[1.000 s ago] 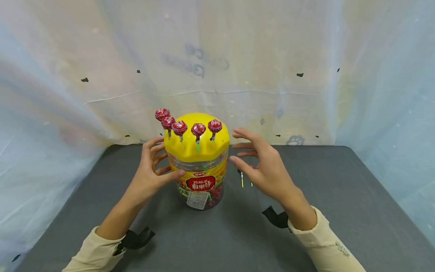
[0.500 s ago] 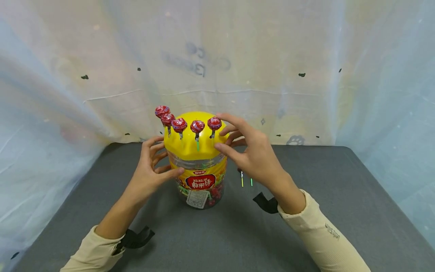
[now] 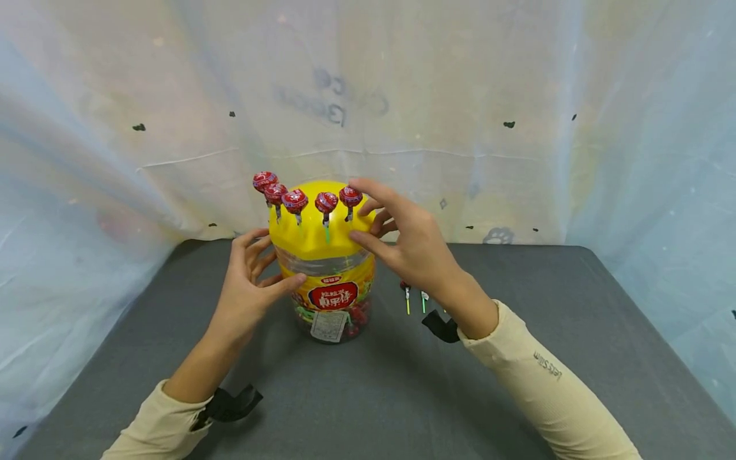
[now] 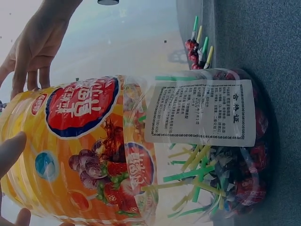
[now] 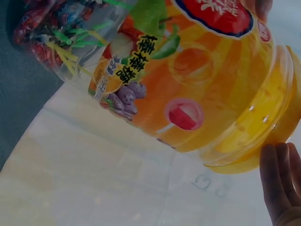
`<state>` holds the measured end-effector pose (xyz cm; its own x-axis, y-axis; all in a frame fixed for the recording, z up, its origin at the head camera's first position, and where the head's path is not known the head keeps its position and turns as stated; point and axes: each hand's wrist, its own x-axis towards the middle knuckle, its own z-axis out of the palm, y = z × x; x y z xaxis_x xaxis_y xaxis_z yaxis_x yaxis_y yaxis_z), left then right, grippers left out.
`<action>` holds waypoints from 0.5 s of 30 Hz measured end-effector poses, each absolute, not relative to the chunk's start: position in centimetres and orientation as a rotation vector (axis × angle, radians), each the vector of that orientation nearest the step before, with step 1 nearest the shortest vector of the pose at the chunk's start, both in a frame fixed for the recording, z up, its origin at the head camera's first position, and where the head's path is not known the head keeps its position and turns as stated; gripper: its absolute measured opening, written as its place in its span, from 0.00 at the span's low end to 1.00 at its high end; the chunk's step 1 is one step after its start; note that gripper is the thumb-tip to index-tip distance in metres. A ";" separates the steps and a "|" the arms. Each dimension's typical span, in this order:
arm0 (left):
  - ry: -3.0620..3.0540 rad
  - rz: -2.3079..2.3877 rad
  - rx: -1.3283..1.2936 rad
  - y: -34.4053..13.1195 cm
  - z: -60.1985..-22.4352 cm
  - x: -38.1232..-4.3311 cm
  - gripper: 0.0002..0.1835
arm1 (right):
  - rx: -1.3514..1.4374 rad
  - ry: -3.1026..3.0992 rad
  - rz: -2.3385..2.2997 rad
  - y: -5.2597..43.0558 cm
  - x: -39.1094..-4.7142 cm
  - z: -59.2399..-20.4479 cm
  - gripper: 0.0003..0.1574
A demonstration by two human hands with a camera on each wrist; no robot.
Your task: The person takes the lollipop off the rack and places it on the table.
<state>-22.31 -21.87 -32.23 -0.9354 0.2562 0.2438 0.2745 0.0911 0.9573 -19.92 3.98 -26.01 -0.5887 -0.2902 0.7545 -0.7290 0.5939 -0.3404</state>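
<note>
A clear plastic candy jar stands on the dark table in the head view, with a yellow-and-red label and a yellow lid. Several red-wrapped lollipops stick up from the lid, sticks down. My left hand holds the jar's left side, its thumb across the front below the lid. My right hand grips the lid's right side, thumb in front and fingers curved behind. In the left wrist view, more lollipops with green and yellow sticks show through the jar's wall.
Several loose lollipops lie on the table right of the jar, partly behind my right forearm. A pale plastic sheet hangs behind the table and along both sides. Black straps stick out at my wrists.
My right hand has moved left from beside the jar and taken hold of the lid. The jar has shifted slightly left and back, with my left hand still on it.
</note>
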 end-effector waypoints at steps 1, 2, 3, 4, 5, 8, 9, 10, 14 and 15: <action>-2.305 -2.040 -0.552 -21.9 -32.2 -22.3 0.46 | 0.818 -2.154 0.859 3.9 -20.1 -26.0 0.42; -2.302 -2.049 -0.547 -21.9 -32.2 -22.3 0.45 | 0.830 -2.147 0.858 3.9 -20.2 -25.9 0.42; -2.303 -2.054 -0.542 -21.9 -32.2 -22.3 0.45 | 0.841 -2.139 0.858 3.9 -20.2 -25.9 0.41; -2.305 -2.056 -0.539 -21.9 -32.3 -22.3 0.45 | 0.851 -2.132 0.857 3.9 -20.3 -25.8 0.40; -2.307 -2.055 -0.537 -21.9 -32.3 -22.3 0.45 | 0.858 -2.127 0.855 3.9 -20.3 -25.7 0.39; -2.313 -2.049 -0.534 -21.9 -32.4 -22.2 0.45 | 0.860 -2.136 0.850 3.8 -20.1 -25.3 0.36; -2.314 -2.045 -0.533 -21.9 -32.4 -22.2 0.45 | 0.859 -2.147 0.849 3.8 -20.1 -25.1 0.36; -2.313 -2.041 -0.532 -21.9 -32.4 -22.2 0.45 | 0.856 -2.164 0.845 3.7 -20.0 -25.0 0.35; -2.311 -2.026 -0.543 -22.0 -32.5 -22.3 0.46 | 0.871 -2.246 0.846 3.7 -19.9 -24.4 0.34; -2.310 -2.022 -0.547 -22.0 -32.5 -22.3 0.46 | 0.884 -2.264 0.851 3.7 -19.8 -24.3 0.34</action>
<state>-22.30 -21.98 -32.51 -0.9382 0.2449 0.2448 0.2750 0.0977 0.9565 -19.83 3.70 -24.27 -0.6265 -0.3792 0.6810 -0.7338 0.5813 -0.3515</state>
